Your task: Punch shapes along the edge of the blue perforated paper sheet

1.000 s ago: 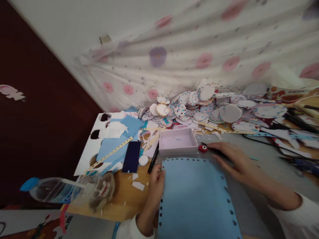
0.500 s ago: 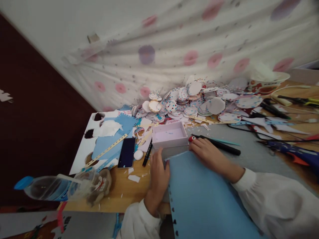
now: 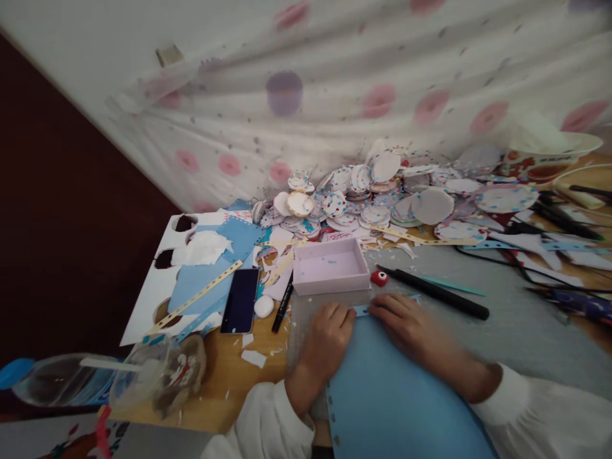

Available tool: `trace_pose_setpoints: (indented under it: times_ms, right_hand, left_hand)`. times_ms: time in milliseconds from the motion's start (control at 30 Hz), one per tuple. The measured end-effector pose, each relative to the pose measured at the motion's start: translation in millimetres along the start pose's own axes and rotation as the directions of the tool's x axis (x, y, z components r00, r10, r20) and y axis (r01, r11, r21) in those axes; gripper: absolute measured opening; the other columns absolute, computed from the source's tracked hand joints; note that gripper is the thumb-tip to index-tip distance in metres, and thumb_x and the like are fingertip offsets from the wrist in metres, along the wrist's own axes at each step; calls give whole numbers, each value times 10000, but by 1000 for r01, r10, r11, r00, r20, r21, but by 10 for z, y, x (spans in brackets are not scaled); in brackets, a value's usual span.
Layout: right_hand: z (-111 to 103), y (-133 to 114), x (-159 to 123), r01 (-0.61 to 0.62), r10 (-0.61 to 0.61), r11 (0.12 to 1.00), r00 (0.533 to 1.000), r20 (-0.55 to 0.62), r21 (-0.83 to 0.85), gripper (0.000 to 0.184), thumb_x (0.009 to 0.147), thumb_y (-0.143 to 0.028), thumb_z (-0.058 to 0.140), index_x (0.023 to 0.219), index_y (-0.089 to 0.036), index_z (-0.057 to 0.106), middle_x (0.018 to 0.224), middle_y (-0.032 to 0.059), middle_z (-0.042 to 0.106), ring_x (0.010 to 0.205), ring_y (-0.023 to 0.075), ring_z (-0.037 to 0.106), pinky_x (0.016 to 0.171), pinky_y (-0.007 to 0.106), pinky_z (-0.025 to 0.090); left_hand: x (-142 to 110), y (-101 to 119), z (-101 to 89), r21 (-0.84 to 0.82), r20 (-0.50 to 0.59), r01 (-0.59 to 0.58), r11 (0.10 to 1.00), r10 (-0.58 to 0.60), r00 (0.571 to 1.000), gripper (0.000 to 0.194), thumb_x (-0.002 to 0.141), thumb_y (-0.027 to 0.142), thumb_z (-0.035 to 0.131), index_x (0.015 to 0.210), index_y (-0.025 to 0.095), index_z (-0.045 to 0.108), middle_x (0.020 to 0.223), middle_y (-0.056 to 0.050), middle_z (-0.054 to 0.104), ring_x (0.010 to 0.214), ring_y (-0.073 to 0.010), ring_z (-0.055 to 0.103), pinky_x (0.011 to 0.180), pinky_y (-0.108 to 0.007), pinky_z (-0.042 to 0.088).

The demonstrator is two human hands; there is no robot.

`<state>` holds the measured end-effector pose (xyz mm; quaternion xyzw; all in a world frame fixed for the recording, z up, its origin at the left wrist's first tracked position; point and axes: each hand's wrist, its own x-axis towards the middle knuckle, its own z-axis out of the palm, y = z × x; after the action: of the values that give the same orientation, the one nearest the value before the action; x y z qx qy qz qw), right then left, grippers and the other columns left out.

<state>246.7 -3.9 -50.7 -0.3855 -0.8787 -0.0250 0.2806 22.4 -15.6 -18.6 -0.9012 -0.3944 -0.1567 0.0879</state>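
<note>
A large blue paper sheet (image 3: 396, 389) with a row of punched holes down its left side lies before me, running off the bottom of the view. My left hand (image 3: 327, 338) has its fingers bent together on the sheet's far left corner. Opposite it, my right hand (image 3: 406, 322) grips the far edge, fingertips pressed down close to the left ones. Between the two hands a narrow blue strip with small holes shows along that edge; whether it is folded over or separate I cannot tell. Just beyond the hands sits a shallow white box (image 3: 329, 264) with tiny blue bits inside.
Behind the box, paper discs (image 3: 335, 204) are heaped along the curtain. A black pen-like tool (image 3: 440, 293) and a small red piece (image 3: 380, 278) lie at the right on the grey mat (image 3: 521, 331). To the left are a phone (image 3: 240, 301), a marker (image 3: 283, 306) and a plastic bottle (image 3: 62, 379).
Both hands have come closer together at the sheet's far edge; the right has left the red piece's side. The sheet's far edge now sits nearer me, apart from the box.
</note>
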Motion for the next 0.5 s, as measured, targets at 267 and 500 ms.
trace_pose_setpoints:
  times_ms: [267, 500]
  right_hand:
    - [-52, -111, -100, -68, 68, 997, 997, -20, 28, 349, 954, -143, 457, 1216, -161, 686, 1225, 118, 728, 1134, 257, 681, 890, 402, 622]
    - [-96, -208, -49, -123, 123, 992, 992, -17, 18, 375, 974, -261, 489, 1300, -164, 645, 1234, 112, 733, 1128, 263, 697, 866, 386, 637]
  left_hand:
    - [-91, 103, 53, -97, -16, 113, 989, -115, 993, 344, 973, 42, 424, 1224, 69, 659, 1168, -136, 732, 1071, -252, 653, 918, -379, 572]
    - [-73, 253, 11, -170, 83, 227, 959, -215, 973, 463, 963, 225, 481, 1364, 21, 590, 1250, -207, 693, 1137, -332, 613, 979, -458, 540]
